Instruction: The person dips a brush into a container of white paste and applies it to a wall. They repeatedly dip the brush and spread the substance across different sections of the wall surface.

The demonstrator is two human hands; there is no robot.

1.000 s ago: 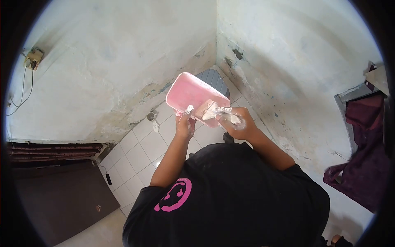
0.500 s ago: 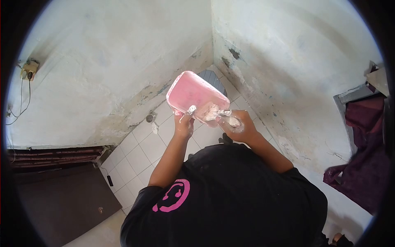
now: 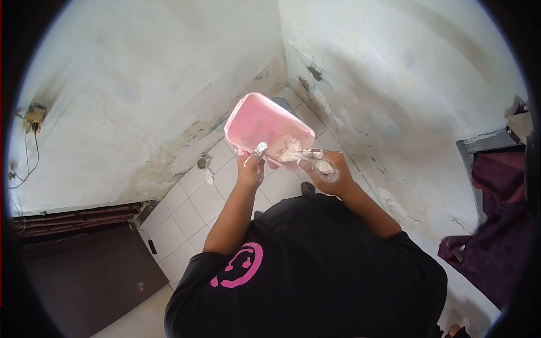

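Note:
A pink plastic tub (image 3: 253,121) is tilted in front of me, its rim smeared with white. My left hand (image 3: 249,169) grips the near left edge, its thumb coated in white paste over the rim. Inside the near right corner lies a mass of whitish putty (image 3: 284,147). My right hand (image 3: 331,174) is closed around a paste-covered putty knife (image 3: 310,152), whose blade end is in the putty. White smears cover the fingers and back of this hand.
Peeling walls meet in a corner beyond the tub, above a white tiled floor (image 3: 189,217). A small round cup (image 3: 203,163) sits on the floor at left. A wall socket (image 3: 35,116) has cords hanging down. Dark purple cloth (image 3: 501,225) hangs at right.
The tub has tipped slightly and shifted a little up and left in view. The putty knife has stayed at the putty in the near corner. My view has turned slightly.

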